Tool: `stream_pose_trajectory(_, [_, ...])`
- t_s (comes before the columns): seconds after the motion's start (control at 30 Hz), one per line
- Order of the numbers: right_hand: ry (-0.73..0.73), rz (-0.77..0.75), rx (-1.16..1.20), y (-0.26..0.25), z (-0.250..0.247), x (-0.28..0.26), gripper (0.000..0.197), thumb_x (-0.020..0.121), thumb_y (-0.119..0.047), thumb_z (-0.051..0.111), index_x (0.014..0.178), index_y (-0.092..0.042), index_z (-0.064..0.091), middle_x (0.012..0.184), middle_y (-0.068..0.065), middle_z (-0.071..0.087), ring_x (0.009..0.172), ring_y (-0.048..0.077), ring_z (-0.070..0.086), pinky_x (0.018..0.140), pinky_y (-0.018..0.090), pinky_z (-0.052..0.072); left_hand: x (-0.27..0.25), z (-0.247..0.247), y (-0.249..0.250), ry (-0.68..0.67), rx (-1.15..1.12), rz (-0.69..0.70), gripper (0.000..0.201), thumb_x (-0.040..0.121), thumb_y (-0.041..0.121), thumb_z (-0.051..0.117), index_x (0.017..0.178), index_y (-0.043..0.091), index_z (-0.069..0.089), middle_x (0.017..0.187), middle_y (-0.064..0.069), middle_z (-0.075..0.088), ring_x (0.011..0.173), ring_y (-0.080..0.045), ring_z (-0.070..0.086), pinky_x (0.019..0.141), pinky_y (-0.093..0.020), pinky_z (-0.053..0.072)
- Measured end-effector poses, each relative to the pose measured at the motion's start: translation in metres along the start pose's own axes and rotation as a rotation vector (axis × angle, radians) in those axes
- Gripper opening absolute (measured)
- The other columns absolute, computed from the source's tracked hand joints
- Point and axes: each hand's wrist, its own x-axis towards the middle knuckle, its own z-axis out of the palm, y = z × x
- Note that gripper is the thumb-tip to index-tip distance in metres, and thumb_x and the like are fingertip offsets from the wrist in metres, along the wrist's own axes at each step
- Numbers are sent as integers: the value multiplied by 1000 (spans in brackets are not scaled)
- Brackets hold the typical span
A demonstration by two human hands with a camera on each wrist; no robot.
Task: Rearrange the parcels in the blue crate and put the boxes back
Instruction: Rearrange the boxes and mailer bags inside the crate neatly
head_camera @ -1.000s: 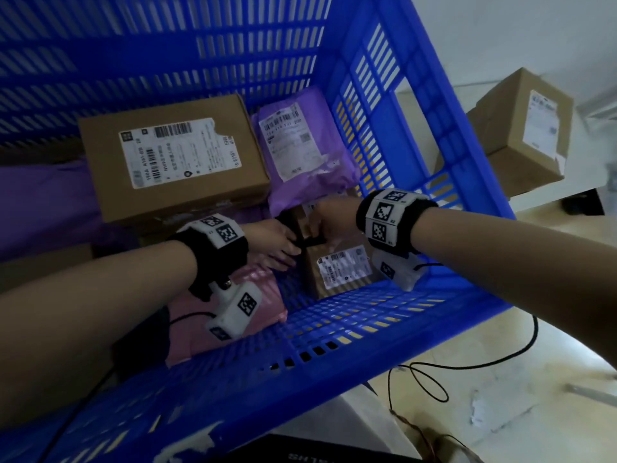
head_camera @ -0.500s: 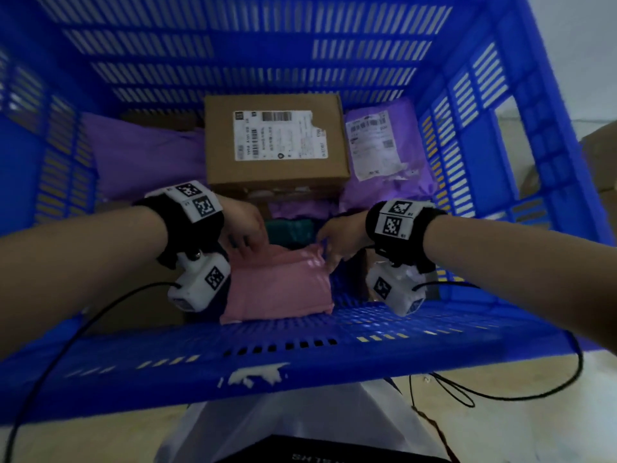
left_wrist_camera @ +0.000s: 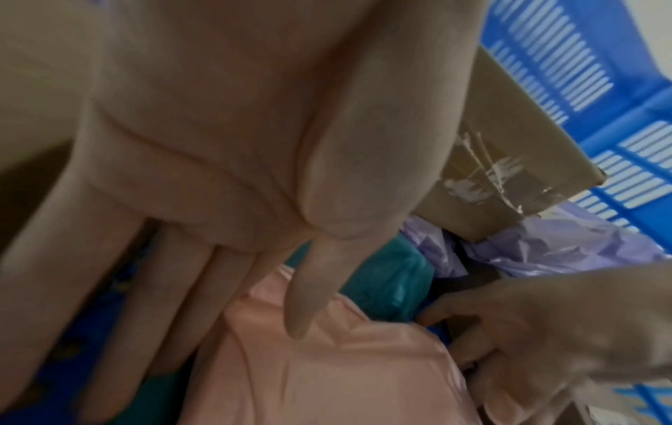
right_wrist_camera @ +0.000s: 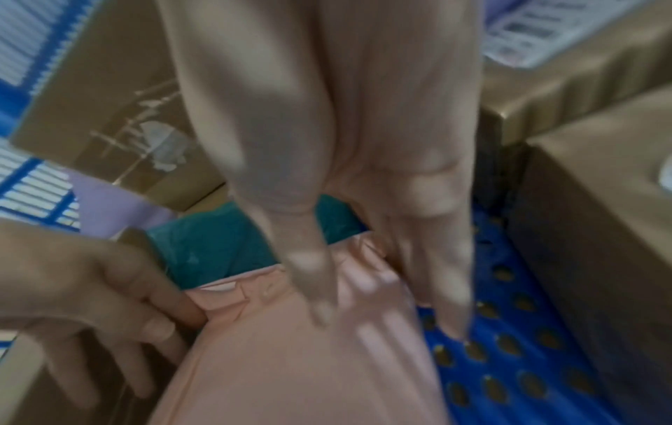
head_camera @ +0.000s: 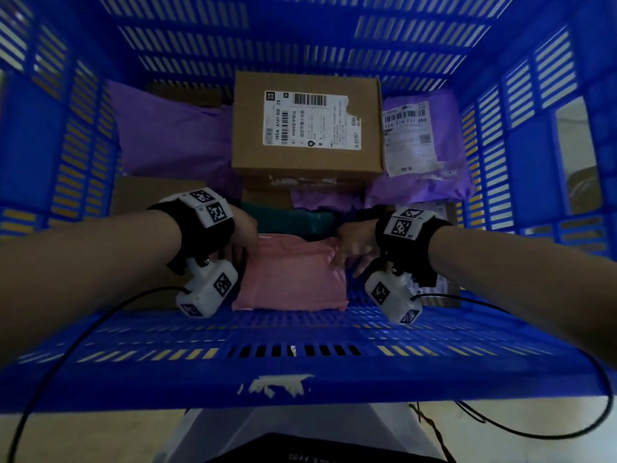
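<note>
A pink plastic parcel (head_camera: pixel 290 275) lies flat on the floor of the blue crate (head_camera: pixel 300 362), close to its near wall. My left hand (head_camera: pixel 242 235) pinches the parcel's left far corner, thumb on top and fingers down its side. My right hand (head_camera: pixel 350 252) holds the right edge, with the thumb pressed on the pink film (right_wrist_camera: pixel 291 368) and the fingers (right_wrist_camera: pixel 451 316) down on the crate floor. A teal parcel (head_camera: pixel 293 220) lies just behind the pink one.
A labelled cardboard box (head_camera: pixel 307 128) sits on other parcels at the middle back, with purple bags to its left (head_camera: pixel 173 138) and right (head_camera: pixel 420 155). A brown box (head_camera: pixel 140 195) lies under my left forearm and a small labelled box (head_camera: pixel 440 289) under my right wrist.
Both hands have left the small box on the right and moved left to the pink parcel's two sides. Over the last half second they stayed there.
</note>
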Motion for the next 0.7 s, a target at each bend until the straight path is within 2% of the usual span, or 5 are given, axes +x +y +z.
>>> stream_pose_trajectory(0.13, [-7,-45,-1,5,-1,-1,48,86,5,59,128,-10,41,109,15,57,93,20,57,61,26,51,10,5,-6,-76,-62,51,40,96,16,50,132,1,49,140,-15,47,124,-35,50,83,-48,49])
stream_pose_trajectory(0.27, [71,-57,-104,9,-7,-3,10,86,2,59,82,-7,56,76,8,58,69,17,58,69,28,52,4,8,-7,-54,-158,120,36,92,5,56,126,-4,55,131,-16,56,120,-33,56,65,-40,54])
stream_pose_trajectory(0.4, [-5,-50,-105,6,-8,-11,24,84,4,62,104,-2,51,92,14,57,69,18,58,54,26,56,1,8,-13,-59,-241,140,36,94,10,55,127,-1,54,132,-13,57,117,-28,59,74,-45,53])
stream_pose_trajectory(0.57, [-2,-122,-87,-1,-17,-36,36,78,10,67,111,0,56,103,16,59,72,21,63,63,30,58,-15,-4,-24,-52,-296,163,52,83,26,68,129,8,53,131,-9,58,120,-29,55,101,-55,42])
stream_pose_trajectory(0.7, [61,-208,-115,-6,-25,-58,41,76,12,67,112,-6,59,110,19,62,84,30,66,71,38,59,-47,-13,-24,52,-353,301,28,87,20,66,113,12,61,107,-13,66,98,-29,65,85,-45,52])
